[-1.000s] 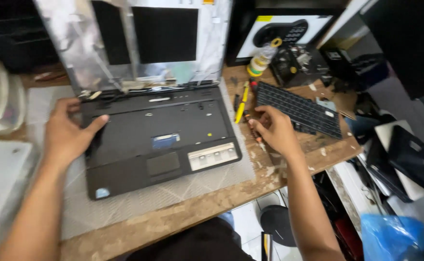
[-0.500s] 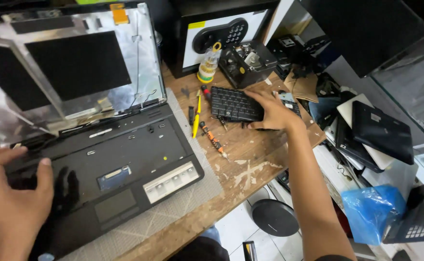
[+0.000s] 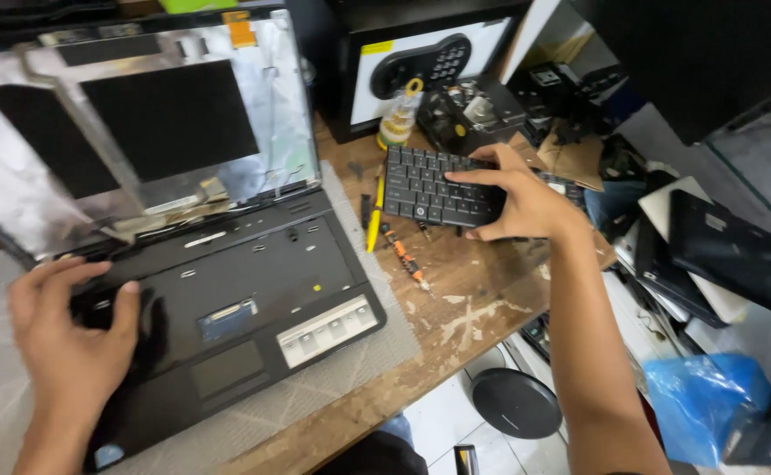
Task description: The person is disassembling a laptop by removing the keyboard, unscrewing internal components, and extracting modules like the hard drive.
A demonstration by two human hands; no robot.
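**Loose keyboard held at the bench's crowded far side**

Nearest, the left hand [image 3: 73,339] lies spread and flat on the stripped laptop base [image 3: 236,308], gripping nothing. Farther right, the right hand [image 3: 513,200] clamps fingers over the detached keyboard [image 3: 425,186], thumb beneath its near edge. The keyboard could flex, or knock the orange screwdriver [image 3: 403,257] and yellow tool [image 3: 375,215] just beside it off the wooden bench [image 3: 469,303].

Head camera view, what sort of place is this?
Likely an electronics repair bench: an opened laptop with its keyboard removed, screwdrivers on a scarred wooden bench, and stacked devices to the right.
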